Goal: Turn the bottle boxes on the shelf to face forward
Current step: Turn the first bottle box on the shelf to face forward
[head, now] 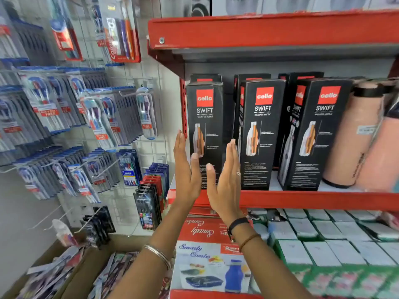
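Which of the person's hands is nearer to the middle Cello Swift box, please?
The right hand. It is just left of the middle box, at its lower edge. The left hand is farther left, by the leftmost box.

Shop, stocked red shelf (302, 199), hanging toothbrush packs (95, 117)

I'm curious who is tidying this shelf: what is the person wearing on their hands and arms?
Both forearms are bare, no sleeves showing. The left wrist carries thin silver bangles. The right hand has a small ring on one of its fingers, and that wrist wears a black band plus a thin brown cord bracelet.
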`<action>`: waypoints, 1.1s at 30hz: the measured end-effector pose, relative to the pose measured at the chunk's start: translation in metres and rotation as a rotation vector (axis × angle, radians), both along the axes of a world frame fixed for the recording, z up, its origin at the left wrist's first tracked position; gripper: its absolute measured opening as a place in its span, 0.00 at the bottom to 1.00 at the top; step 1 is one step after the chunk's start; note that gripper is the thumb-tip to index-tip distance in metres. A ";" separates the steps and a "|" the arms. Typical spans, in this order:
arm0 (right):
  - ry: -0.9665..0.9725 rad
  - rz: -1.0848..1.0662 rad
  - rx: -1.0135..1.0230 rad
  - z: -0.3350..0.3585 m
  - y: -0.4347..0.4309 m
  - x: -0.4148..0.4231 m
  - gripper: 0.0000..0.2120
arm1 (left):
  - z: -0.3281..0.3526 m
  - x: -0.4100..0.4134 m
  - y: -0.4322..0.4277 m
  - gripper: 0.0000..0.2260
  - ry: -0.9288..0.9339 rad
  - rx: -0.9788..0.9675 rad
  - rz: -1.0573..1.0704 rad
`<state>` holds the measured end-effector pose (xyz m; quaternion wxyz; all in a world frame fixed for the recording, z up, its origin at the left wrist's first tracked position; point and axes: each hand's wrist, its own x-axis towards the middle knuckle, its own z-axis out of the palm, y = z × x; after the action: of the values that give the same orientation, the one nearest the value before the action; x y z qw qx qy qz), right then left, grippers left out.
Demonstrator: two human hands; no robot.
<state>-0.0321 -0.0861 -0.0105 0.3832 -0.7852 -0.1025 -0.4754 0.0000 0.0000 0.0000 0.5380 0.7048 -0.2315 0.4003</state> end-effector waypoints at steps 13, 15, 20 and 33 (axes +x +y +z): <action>0.230 -0.230 0.094 -0.018 0.030 0.045 0.44 | -0.027 0.032 0.017 0.43 0.511 -0.265 -0.505; 0.226 -0.275 0.133 -0.013 0.035 0.046 0.46 | -0.022 0.030 0.021 0.41 0.557 -0.294 -0.548; 0.250 -0.226 0.241 -0.002 0.035 0.052 0.51 | -0.010 0.030 0.036 0.51 0.588 -0.311 -0.637; 0.076 0.053 0.443 0.017 0.017 0.021 0.48 | 0.038 0.026 0.061 0.20 0.354 -0.207 -0.375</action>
<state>-0.0111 -0.0691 0.0069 0.5622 -0.6963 -0.0018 -0.4463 0.0257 0.0607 0.0376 0.7040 0.6498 -0.2179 0.1859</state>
